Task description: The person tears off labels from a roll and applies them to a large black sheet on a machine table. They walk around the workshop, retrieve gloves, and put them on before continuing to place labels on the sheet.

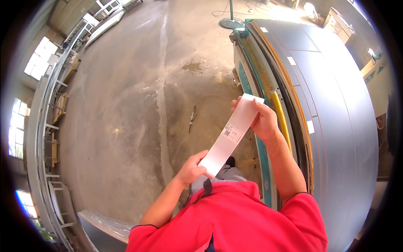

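A long white strip of labels (218,152) stretches slantwise in front of me, with a printed square code and text near its middle. My left hand (192,169) pinches its lower end, the thumb lying on top. At the upper end my right hand (263,119) grips the strip, thumb over the edge and fingers partly hidden behind it. To the right of my right hand is a large table with a grey-blue panel (336,105) on it. Several small white labels (310,127) are stuck along the panel.
A yellow tube (281,117) runs along the table's near side. A thin tool-like object (192,119) lies on the concrete floor (117,117). Beyond the table's far end stands a round-based post (231,22). Racks (52,126) line the left wall; a wrapped panel (107,227) is at lower left.
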`<act>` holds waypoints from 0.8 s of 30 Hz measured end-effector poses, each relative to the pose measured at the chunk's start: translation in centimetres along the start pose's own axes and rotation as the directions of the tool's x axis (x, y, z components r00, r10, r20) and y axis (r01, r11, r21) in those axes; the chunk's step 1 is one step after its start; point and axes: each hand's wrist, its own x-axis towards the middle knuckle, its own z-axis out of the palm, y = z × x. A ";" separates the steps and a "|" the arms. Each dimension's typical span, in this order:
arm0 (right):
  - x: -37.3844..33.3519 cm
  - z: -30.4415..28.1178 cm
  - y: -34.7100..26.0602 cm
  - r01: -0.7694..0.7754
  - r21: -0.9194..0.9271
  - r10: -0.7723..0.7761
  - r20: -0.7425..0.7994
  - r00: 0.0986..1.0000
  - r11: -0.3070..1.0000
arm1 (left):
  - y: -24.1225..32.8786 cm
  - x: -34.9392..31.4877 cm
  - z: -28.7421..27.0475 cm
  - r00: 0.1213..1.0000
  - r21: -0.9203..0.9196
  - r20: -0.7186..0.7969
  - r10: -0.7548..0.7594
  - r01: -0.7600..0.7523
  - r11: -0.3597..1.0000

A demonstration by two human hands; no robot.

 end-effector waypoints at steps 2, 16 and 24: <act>2.9 0.6 -1.6 0.008 -0.015 -0.008 -0.014 1.000 1.000 | 0.6 3.2 -1.2 0.995 -0.179 0.082 0.063 -0.047 0.983; 8.0 -0.2 -4.9 0.238 0.169 -0.184 -0.282 0.942 0.957 | 10.3 21.8 -6.0 0.846 0.089 0.528 -0.066 0.022 0.996; 7.5 -0.9 -1.8 0.431 0.253 -0.256 -0.517 0.817 0.866 | 10.0 25.6 -7.0 0.658 0.317 0.678 -0.328 0.140 0.938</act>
